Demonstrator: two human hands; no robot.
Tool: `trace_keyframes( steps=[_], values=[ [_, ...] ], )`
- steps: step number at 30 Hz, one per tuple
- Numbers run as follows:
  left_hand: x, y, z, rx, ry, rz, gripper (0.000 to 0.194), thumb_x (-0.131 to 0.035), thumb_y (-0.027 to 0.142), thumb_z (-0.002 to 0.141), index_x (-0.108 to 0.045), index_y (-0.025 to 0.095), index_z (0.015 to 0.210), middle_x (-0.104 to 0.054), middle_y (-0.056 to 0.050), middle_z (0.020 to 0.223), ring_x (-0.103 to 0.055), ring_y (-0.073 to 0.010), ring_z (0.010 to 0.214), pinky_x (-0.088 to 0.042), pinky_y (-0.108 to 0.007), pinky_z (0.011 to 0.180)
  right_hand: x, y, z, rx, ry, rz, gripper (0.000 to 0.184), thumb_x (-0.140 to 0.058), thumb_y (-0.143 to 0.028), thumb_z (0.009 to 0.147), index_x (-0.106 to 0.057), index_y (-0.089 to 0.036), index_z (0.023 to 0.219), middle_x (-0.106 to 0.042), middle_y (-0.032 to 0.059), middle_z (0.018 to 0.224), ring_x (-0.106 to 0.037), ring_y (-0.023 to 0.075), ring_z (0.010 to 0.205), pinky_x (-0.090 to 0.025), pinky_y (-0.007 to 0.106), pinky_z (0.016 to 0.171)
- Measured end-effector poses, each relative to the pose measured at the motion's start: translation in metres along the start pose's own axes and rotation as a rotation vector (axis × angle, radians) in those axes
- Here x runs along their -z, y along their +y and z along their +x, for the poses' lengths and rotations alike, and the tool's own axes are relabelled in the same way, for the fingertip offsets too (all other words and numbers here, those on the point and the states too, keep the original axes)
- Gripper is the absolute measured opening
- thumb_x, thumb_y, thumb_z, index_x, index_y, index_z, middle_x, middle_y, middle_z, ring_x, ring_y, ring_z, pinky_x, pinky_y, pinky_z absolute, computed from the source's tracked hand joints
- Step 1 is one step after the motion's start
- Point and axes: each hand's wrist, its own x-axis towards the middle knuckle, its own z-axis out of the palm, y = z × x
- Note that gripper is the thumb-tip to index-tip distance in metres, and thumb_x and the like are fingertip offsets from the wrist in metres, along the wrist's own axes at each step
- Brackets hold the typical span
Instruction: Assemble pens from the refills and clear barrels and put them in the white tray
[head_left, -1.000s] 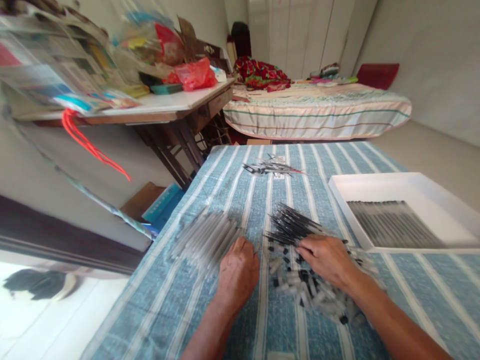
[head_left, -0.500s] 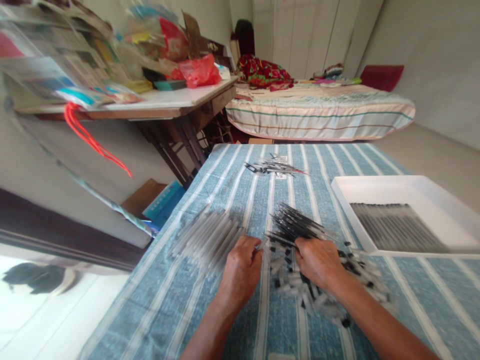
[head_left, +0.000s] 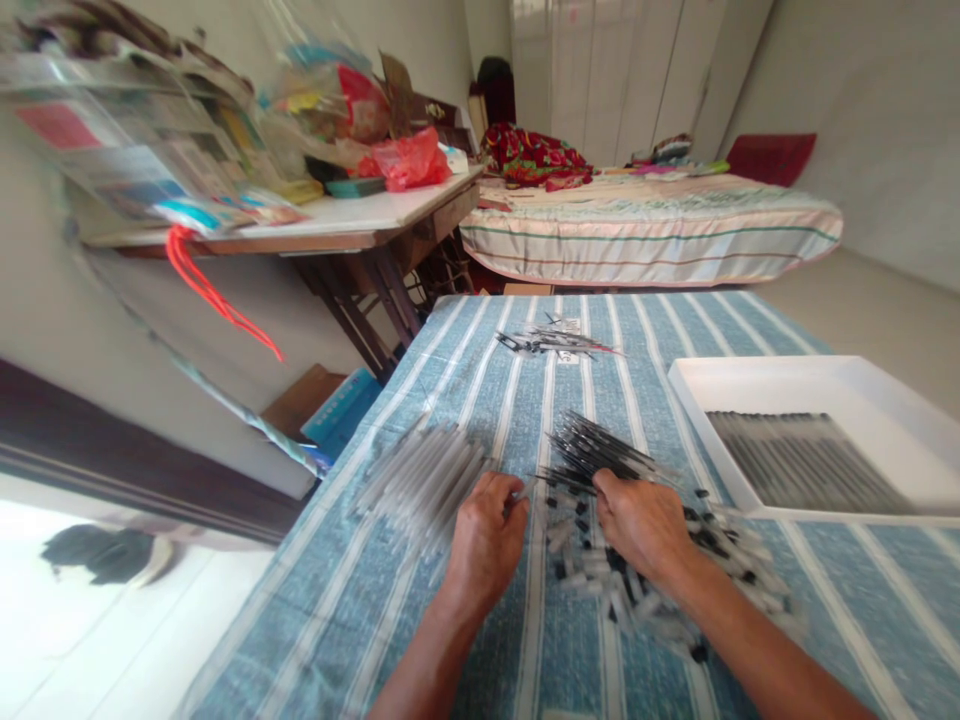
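Observation:
My left hand point(head_left: 489, 530) is closed around a translucent pen barrel point(head_left: 528, 489), whose end pokes out past the thumb. Just left of it lies a heap of grey-white pen barrels point(head_left: 427, 480). My right hand point(head_left: 641, 522) is closed in a pinch on a thin dark pen refill point(head_left: 549, 476), its tip pointing left toward the barrel's end; whether the two touch I cannot tell. Behind the right hand is a pile of black refills point(head_left: 596, 445). Small clear caps with black ends point(head_left: 622, 590) lie scattered under and around the right wrist.
A white tray point(head_left: 885, 385) on the right holds a row of assembled pens point(head_left: 802, 460). Loose dark refills point(head_left: 551, 340) lie at the far end of the striped cloth point(head_left: 510, 650). A cluttered side table point(head_left: 360, 220) and a bed point(head_left: 645, 225) stand beyond.
The whole view has shifted slightly, so everything sits a little further right and lower. Both hands keep their grips, and the refill tip stays close to the barrel's end.

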Motion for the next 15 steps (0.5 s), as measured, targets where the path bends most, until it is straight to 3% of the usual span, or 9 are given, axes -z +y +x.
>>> trace_keyframes(
  steps=[8, 15],
  values=[
    [0.003, 0.002, -0.001, 0.037, 0.027, -0.014, 0.007, -0.049, 0.014, 0.077, -0.056, 0.016, 0.077, -0.055, 0.0, 0.071, -0.055, -0.0134, 0.065, -0.042, -0.024, 0.063, -0.014, 0.023, -0.001, 0.013, 0.29, 0.084, 0.021, -0.046, -0.026, 0.085, -0.067, -0.025, 0.083, -0.07, -0.0013, 0.064, -0.063, 0.0153, 0.056, -0.026, 0.025, 0.049],
    [0.003, 0.001, 0.0, 0.031, 0.039, -0.035, 0.007, -0.05, 0.015, 0.077, -0.057, 0.016, 0.077, -0.055, -0.001, 0.071, -0.055, -0.0138, 0.066, -0.042, -0.024, 0.063, -0.022, 0.04, -0.001, 0.084, 0.422, 0.096, 0.023, -0.045, -0.023, 0.087, -0.068, -0.023, 0.085, -0.07, -0.0008, 0.068, -0.06, 0.0116, 0.056, -0.028, 0.023, 0.051]
  ],
)
